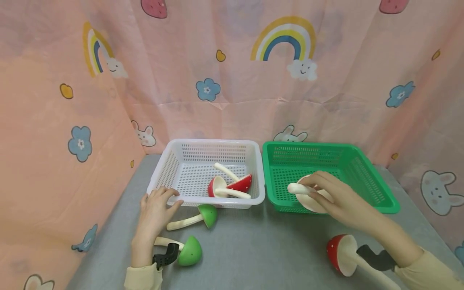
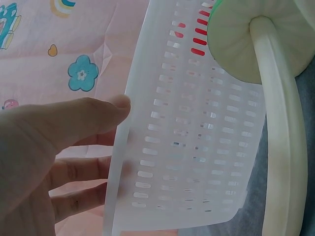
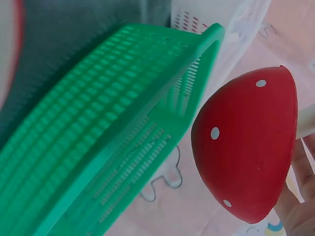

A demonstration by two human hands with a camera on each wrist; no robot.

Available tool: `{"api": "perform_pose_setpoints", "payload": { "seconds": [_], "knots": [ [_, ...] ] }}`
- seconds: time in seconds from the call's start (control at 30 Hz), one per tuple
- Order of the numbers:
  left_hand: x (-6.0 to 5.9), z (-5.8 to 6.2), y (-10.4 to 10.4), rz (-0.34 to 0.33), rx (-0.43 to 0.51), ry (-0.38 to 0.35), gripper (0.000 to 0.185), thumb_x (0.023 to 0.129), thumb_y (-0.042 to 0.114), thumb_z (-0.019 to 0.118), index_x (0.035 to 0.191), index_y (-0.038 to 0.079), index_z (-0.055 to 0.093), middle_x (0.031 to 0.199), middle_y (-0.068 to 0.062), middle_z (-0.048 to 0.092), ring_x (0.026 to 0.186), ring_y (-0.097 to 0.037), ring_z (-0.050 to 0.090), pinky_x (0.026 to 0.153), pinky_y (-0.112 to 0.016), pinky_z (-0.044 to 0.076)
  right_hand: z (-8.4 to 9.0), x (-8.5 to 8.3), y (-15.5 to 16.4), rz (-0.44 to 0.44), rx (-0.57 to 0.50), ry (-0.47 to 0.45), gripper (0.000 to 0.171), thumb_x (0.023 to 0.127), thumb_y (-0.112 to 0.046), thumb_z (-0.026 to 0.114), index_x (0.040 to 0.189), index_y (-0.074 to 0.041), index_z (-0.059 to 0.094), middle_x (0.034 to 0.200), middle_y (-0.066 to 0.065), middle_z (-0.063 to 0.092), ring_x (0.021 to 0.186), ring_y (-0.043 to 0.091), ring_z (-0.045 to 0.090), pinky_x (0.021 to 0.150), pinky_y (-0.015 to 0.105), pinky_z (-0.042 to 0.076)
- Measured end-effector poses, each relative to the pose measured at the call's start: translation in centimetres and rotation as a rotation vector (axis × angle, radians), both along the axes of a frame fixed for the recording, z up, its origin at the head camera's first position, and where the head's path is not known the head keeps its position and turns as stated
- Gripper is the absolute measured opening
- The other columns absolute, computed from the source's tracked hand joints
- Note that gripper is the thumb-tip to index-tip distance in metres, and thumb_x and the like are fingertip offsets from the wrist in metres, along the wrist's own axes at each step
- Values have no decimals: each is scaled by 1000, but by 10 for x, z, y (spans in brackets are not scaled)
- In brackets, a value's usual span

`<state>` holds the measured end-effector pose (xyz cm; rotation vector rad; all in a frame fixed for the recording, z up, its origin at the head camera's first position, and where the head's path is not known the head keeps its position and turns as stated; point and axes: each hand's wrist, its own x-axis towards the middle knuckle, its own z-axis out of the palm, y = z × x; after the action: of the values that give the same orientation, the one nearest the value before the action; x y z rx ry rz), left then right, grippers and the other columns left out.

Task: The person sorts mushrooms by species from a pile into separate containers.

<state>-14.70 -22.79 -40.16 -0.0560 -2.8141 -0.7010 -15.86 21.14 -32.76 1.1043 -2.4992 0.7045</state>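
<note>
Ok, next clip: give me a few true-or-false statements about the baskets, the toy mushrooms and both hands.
1. The right hand grips a red-capped mushroom over the green basket. True.
2. The white basket holds green-capped mushrooms. False: the two mushrooms in it have red caps.
3. The left hand rests on the white basket's front rim. True.
4. Two green-capped mushrooms lie on the table beside the left hand. True.
5. No red mushroom lies on the table. False: one lies beside the right forearm.
</note>
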Motion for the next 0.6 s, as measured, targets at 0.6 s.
{"api": "perform_pose_setpoints", "payload": {
  "seconds": [0.6],
  "knots": [
    [0, -2, 0, -1, -10, 16, 19, 88, 27, 69, 103, 16, 66, 106, -5, 64, 109, -31, 54, 107, -69, 19, 4, -73, -76, 44, -147, -266, 30, 89, -3, 65, 117, -12, 59, 108, 2, 64, 99, 14, 60, 86, 41, 57]
  ]
}}
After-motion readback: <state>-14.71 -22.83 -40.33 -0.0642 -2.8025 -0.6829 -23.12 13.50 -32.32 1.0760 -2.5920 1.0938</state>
